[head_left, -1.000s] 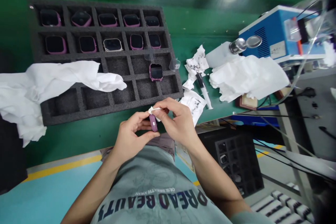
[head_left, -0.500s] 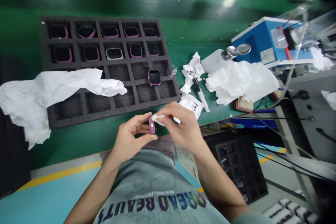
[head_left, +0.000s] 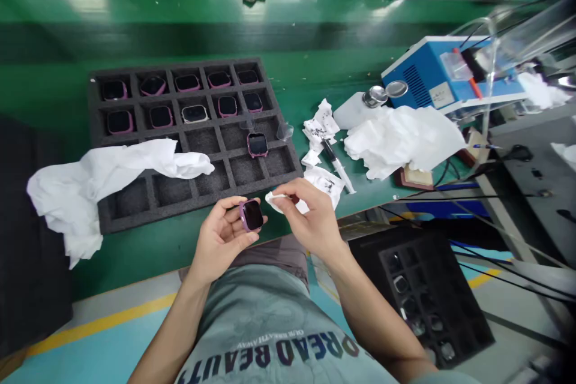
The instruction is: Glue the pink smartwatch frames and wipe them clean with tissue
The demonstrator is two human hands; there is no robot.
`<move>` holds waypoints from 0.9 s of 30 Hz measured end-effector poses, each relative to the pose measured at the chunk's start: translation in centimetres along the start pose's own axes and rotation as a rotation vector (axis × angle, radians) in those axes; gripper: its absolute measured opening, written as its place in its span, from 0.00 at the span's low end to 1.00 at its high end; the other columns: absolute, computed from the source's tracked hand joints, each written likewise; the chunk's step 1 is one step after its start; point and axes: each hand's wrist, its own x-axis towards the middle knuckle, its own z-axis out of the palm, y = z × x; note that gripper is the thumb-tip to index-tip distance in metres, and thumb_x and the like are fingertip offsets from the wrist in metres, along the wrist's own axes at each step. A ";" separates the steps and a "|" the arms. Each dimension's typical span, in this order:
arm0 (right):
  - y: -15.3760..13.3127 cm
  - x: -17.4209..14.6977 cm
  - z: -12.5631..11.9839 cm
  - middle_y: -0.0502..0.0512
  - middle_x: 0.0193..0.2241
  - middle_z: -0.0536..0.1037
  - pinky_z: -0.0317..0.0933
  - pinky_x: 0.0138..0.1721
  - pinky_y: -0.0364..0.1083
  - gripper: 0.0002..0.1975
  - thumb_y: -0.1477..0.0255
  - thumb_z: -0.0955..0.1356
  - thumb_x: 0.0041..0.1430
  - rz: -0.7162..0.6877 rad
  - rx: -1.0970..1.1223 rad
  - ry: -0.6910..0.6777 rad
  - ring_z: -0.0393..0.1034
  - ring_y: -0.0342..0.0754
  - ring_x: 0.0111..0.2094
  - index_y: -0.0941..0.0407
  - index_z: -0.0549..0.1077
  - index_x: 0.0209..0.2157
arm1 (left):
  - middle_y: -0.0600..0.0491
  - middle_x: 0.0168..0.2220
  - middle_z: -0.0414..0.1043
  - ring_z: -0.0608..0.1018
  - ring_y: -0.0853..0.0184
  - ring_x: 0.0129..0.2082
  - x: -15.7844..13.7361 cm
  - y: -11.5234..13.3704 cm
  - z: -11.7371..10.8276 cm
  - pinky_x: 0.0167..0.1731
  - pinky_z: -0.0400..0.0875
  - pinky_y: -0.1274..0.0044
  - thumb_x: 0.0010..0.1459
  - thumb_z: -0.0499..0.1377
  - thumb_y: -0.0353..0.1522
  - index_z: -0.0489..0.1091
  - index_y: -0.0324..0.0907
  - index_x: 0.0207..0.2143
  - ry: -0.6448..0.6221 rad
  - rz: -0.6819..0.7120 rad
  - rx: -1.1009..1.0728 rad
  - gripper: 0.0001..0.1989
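Observation:
My left hand (head_left: 224,231) is closed around the edges of a purple smartwatch body (head_left: 251,215), its dark screen tilted up toward me. Pinched in my right hand (head_left: 312,214) is a small white wipe (head_left: 275,199), a short gap to the right of the watch. Beyond both hands lies a black foam tray (head_left: 148,219) with several watch bodies in its far two rows. One more purple watch (head_left: 257,144) rests across the dividers near the tray's right side. A crumpled white cloth (head_left: 121,168) drapes over the tray's left part.
To the right lie a syringe (head_left: 338,167), stained wipes (head_left: 320,129), a bottle with a metal cap (head_left: 353,111) and a heap of white cloth (head_left: 400,138). A blue machine (head_left: 423,81) stands behind them. Lower right, another dark tray (head_left: 434,300) sits below the table edge.
The wipe has come away from the watch's side as my right hand moved slightly right. My left hand has turned the watch from edge-on to screen-up. The camera view has shifted.

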 end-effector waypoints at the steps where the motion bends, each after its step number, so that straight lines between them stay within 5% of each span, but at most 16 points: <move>1: -0.3 -0.3 -0.2 0.52 0.32 0.80 0.64 0.37 0.49 0.06 0.76 0.68 0.66 -0.049 0.018 -0.032 0.71 0.48 0.35 0.53 0.77 0.37 | 0.47 0.49 0.82 0.86 0.64 0.41 0.0 0.1 0.0 0.44 0.80 0.73 0.50 0.74 0.27 0.70 0.44 0.48 -0.004 -0.006 -0.009 0.25; 5: -1.0 -0.6 0.7 0.53 0.33 0.80 0.64 0.39 0.51 0.09 0.77 0.67 0.67 -0.225 -0.002 -0.193 0.69 0.49 0.35 0.52 0.80 0.38 | 0.51 0.40 0.84 0.84 0.67 0.37 0.1 0.0 0.1 0.37 0.78 0.78 0.48 0.74 0.26 0.72 0.43 0.48 -0.006 -0.030 0.038 0.26; 10: -0.8 0.9 2.4 0.56 0.32 0.79 0.63 0.39 0.53 0.09 0.73 0.67 0.69 -0.172 -0.129 -0.106 0.65 0.51 0.35 0.53 0.81 0.38 | 0.51 0.40 0.84 0.85 0.67 0.37 -0.1 -0.1 0.3 0.37 0.78 0.79 0.47 0.74 0.26 0.71 0.43 0.47 0.023 0.004 0.080 0.25; 15: 0.3 0.8 1.0 0.56 0.32 0.79 0.62 0.39 0.53 0.07 0.73 0.68 0.67 -0.044 -0.216 0.023 0.67 0.52 0.35 0.54 0.80 0.36 | 0.48 0.43 0.84 0.86 0.61 0.41 -0.3 0.1 0.4 0.43 0.80 0.73 0.51 0.73 0.29 0.68 0.43 0.49 0.018 -0.011 0.066 0.25; 22: 0.6 -1.6 -1.1 0.52 0.32 0.79 0.64 0.38 0.50 0.05 0.76 0.69 0.66 -0.017 0.058 0.024 0.71 0.49 0.36 0.52 0.78 0.36 | 0.43 0.47 0.83 0.87 0.60 0.42 -0.2 0.1 0.4 0.44 0.81 0.70 0.56 0.71 0.33 0.64 0.43 0.58 0.047 -0.017 0.092 0.30; 27: 0.1 -2.4 -0.2 0.52 0.32 0.79 0.65 0.38 0.49 0.05 0.76 0.70 0.65 -0.034 0.191 -0.030 0.72 0.48 0.36 0.53 0.78 0.37 | 0.51 0.41 0.83 0.84 0.67 0.38 -0.2 -0.2 0.0 0.42 0.79 0.76 0.57 0.70 0.31 0.66 0.45 0.55 0.016 0.041 0.122 0.26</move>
